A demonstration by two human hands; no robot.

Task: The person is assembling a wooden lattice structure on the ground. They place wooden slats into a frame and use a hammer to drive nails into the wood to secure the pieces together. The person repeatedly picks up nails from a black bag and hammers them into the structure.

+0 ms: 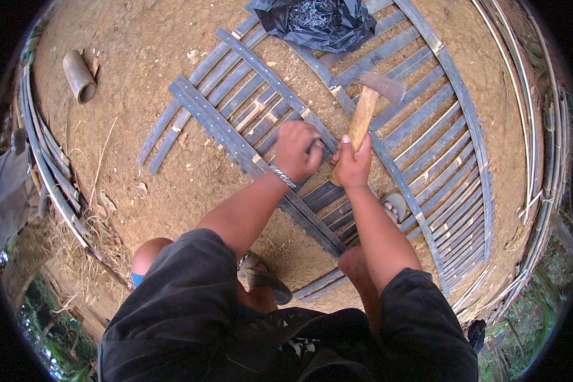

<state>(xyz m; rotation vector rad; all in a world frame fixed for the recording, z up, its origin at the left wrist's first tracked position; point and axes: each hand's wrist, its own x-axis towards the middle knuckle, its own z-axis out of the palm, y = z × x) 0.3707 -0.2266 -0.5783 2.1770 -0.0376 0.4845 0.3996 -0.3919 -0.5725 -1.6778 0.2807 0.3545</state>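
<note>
My right hand (353, 162) is wrapped round the wooden handle of a hatchet (363, 118), whose broad metal head points away from me. Close beside it, my left hand (298, 151) has its fingers curled in over a dark slatted bamboo panel (261, 63). What it pinches, if anything, is too small and blurred to make out. Light nail heads dot the rails of this panel. To the right lies a second slatted panel (455, 86), longer and with close-set slats; the hatchet head is above its left part.
A black plastic bag (356, 28) holding many nails lies at the far side, on the panels' edge. A short bamboo tube (79, 76) rests on the dirt at far left. Long bamboo strips (41, 140) curve along the left, and more poles (554, 140) line the right. My sandalled feet are among the slats.
</note>
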